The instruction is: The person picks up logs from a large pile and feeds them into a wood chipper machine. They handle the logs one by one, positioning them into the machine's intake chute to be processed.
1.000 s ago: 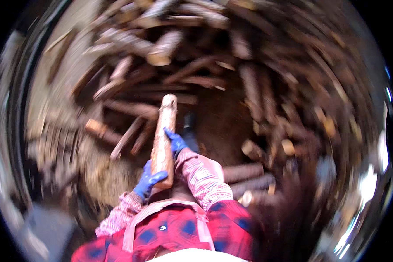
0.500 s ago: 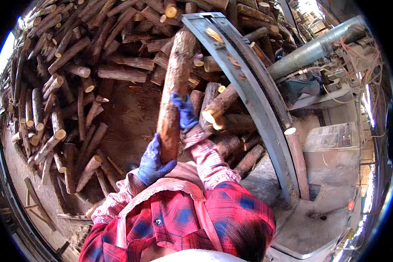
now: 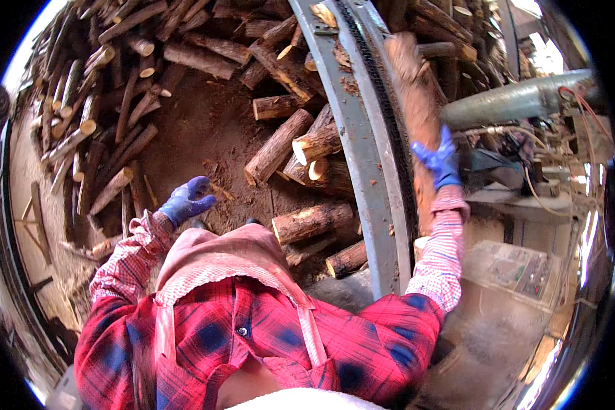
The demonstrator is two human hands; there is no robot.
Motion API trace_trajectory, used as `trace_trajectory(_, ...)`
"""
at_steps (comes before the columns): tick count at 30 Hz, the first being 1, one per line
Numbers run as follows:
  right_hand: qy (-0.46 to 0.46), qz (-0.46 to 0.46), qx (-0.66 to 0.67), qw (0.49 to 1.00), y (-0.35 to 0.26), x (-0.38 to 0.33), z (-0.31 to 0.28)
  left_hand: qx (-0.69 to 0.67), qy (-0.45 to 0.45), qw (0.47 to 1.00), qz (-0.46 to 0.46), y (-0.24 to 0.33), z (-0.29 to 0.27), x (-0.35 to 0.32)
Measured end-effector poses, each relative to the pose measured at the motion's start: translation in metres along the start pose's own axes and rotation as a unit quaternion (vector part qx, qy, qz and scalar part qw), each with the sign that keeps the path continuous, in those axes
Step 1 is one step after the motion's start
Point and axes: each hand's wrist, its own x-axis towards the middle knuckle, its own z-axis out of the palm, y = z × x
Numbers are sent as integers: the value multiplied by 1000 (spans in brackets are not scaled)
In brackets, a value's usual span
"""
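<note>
One hand only carries the log: your right hand is clamped round it, held over the curved rail, while your left hand hangs open and empty (well apart). That grip could slip, dropping the log onto the pile.

The right hand, in a blue glove, grips a long bark-covered log just right of the curved grey metal rail, while the gloved left hand hangs open and empty, well left of that rail, over the reddish dirt beside the log pile.
</note>
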Motion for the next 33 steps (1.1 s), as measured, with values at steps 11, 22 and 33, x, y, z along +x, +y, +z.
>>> trace_trajectory(11, 107, -38, -254, 960, 92, -39, 55, 8, 82, 965, -250, -119, 14, -88)
trace_trajectory(22, -311, -126, 146, 931, -260, -106, 377, -184, 284, 829, -446, -381, -45, -179)
trace_trajectory(33, -689, -217, -60, 688, -494, -88, 728, -397, 319, 716, -478, -566, -33, -168)
